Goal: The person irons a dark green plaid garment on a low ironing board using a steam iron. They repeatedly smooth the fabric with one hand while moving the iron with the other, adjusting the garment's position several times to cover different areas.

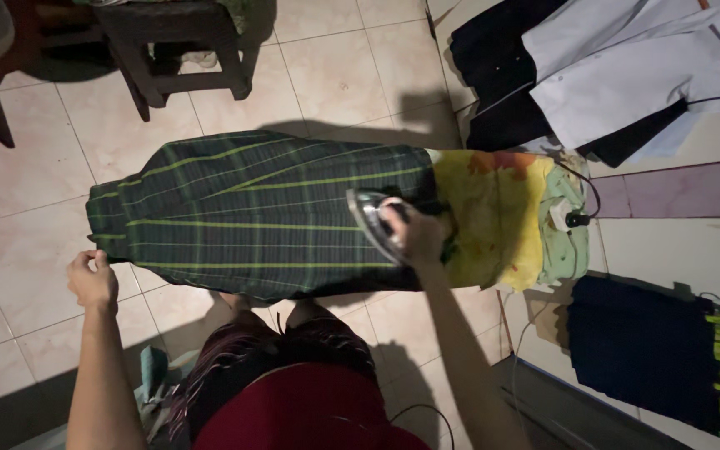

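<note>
cloth (252,217) green plaid, hangs off board edge | left hand (92,279) pinches its corner | right hand (417,237) wrapped round iron (374,223), apparently metal-soled | tiled floor (335,75) open beyond

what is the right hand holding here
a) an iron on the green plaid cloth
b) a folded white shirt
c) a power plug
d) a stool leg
a: the right hand grips the handle of the iron, which sits on the green plaid cloth spread over the ironing board, while the left hand pinches the cloth's far end.
</note>
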